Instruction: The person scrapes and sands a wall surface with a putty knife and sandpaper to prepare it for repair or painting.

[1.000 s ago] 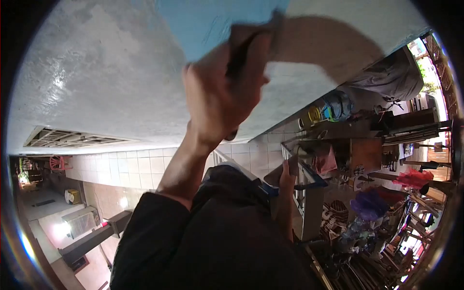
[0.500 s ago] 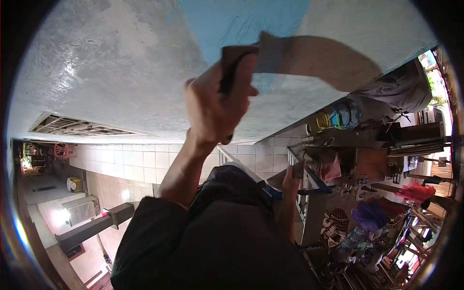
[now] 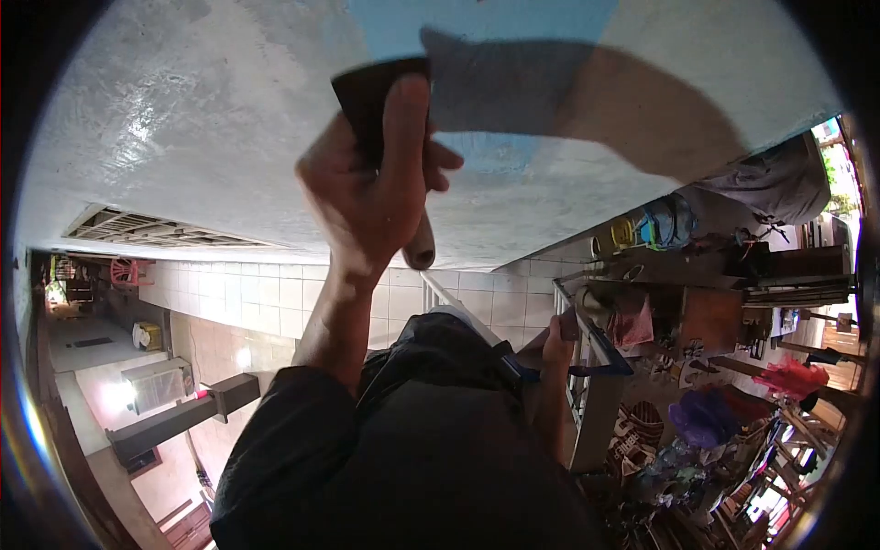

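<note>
My left hand [image 3: 367, 197] is raised to a rough grey ceiling [image 3: 183, 137]. It grips the handle of a dark flat scraper [image 3: 371, 96], with the thumb pressed on the blade. The blade lies against the ceiling at the left edge of a light blue painted patch [image 3: 486, 18]. The hand's shadow [image 3: 587, 101] falls across that patch. Lower down, my right hand [image 3: 555, 346] holds a flat board with a blue part [image 3: 600, 353] near a white railing. My dark sleeve [image 3: 385, 458] fills the lower middle.
A vent grille [image 3: 147, 234] sits in the ceiling at left, above a white tiled wall [image 3: 257, 307]. A white railing [image 3: 587, 403] stands under my right hand. Cluttered shelves, coloured bags and hoses [image 3: 660, 225] crowd the right side.
My left hand has swept the scraper leftwards across the ceiling, away from the blue patch's middle. The view has shifted slightly. My right hand stays by the railing.
</note>
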